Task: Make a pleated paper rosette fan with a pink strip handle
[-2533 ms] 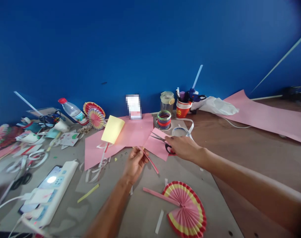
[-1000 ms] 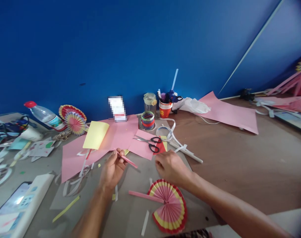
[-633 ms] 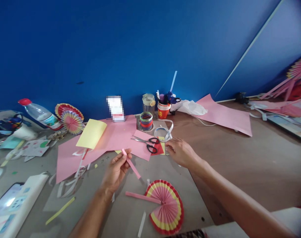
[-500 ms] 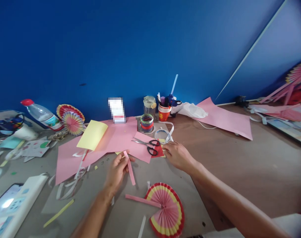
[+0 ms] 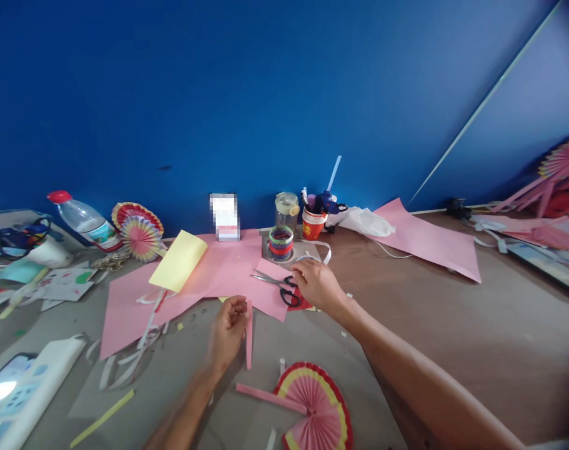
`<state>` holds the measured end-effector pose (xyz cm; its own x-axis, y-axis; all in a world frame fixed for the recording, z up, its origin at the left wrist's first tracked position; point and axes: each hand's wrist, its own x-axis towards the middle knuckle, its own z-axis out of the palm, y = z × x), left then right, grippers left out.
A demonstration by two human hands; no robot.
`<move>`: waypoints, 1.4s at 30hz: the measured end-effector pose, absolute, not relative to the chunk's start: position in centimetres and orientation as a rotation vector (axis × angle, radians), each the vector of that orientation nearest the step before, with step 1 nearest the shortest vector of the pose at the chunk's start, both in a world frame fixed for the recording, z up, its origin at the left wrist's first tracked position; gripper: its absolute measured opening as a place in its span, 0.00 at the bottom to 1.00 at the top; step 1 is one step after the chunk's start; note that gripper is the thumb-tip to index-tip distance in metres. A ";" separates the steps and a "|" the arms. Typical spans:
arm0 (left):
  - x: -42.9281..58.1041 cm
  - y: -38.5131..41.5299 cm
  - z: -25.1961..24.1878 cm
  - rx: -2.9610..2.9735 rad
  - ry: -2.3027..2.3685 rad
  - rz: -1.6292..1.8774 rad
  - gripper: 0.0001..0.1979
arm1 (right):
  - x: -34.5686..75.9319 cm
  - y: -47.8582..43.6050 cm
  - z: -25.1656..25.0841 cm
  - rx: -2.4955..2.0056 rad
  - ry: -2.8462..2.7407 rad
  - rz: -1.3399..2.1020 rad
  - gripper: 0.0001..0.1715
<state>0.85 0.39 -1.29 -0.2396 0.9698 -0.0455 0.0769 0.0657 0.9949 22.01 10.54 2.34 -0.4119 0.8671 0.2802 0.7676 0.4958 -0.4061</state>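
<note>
Between the fingers of my left hand [image 5: 230,325] is a narrow pink paper strip [image 5: 249,337], hanging almost upright over the desk mat. My right hand [image 5: 316,281] has its fingers drawn together beside the black handles of the scissors [image 5: 284,289]; what its fingertips pinch, if anything, is hidden. The scissors lie across a pink paper piece [image 5: 275,306] and a red paper piece [image 5: 303,304]. Behind my right hand a roll of white tape [image 5: 328,251] shows only in part. Nearer me rests a pleated paper fan [image 5: 333,390], pink with yellow and red bands, with a pink strip [image 5: 265,397] at its middle.
At the back stand a phone [image 5: 225,219] with a blurred screen, a jar wound with coloured bands [image 5: 281,244], a lidded bottle [image 5: 286,212] and a red cup of tools [image 5: 315,224]. Pink sheets [image 5: 129,312], a yellow sheet [image 5: 178,259] and a tilted plastic bottle [image 5: 90,222] are leftward.
My right hand has shifted left, from beside the tape roll to the scissors' handles. The strip in my left hand has turned more upright. The view has tilted slightly.
</note>
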 end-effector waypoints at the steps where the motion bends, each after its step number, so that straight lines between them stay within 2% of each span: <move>1: 0.9 0.4 -1.5 1.101 1.476 1.321 0.17 | 21.9 10.8 2.4 -1.364 -2.294 0.303 0.14; 4: 1.1 0.2 -2.0 1.135 1.520 1.369 0.15 | 22.0 11.5 2.5 -1.424 -2.297 0.307 0.13; 9: 1.1 0.3 -2.2 1.511 1.662 1.359 0.02 | 22.6 11.9 2.3 -1.494 -2.312 0.268 0.13; 14: 1.1 0.3 -1.8 1.900 1.761 1.172 0.05 | 22.7 11.8 2.1 -1.518 -2.336 0.239 0.13; 19: 1.0 0.3 -2.0 1.996 1.792 0.979 0.06 | 23.7 13.1 2.2 -1.586 -2.311 0.218 0.15; 25: 1.0 0.1 -2.2 2.118 1.771 0.920 0.08 | 24.6 14.3 2.7 -1.642 -2.306 0.207 0.16; 30: 1.0 0.0 -2.7 2.148 1.755 0.985 0.08 | 23.4 13.7 2.1 -1.648 -2.361 0.213 0.15; 36: 0.7 0.1 -2.5 1.935 1.742 1.226 0.09 | 23.8 13.4 1.7 -1.635 -2.460 0.246 0.15; 42: 0.8 -0.1 -1.8 1.826 1.665 1.416 0.10 | 26.1 12.4 1.1 -1.560 -2.573 0.305 0.18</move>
<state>0.79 -0.13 -1.85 -0.1525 0.8773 0.4551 0.5897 -0.2887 0.7542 26.07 12.40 1.12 -0.4627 0.8865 -0.0039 0.8629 0.4494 -0.2311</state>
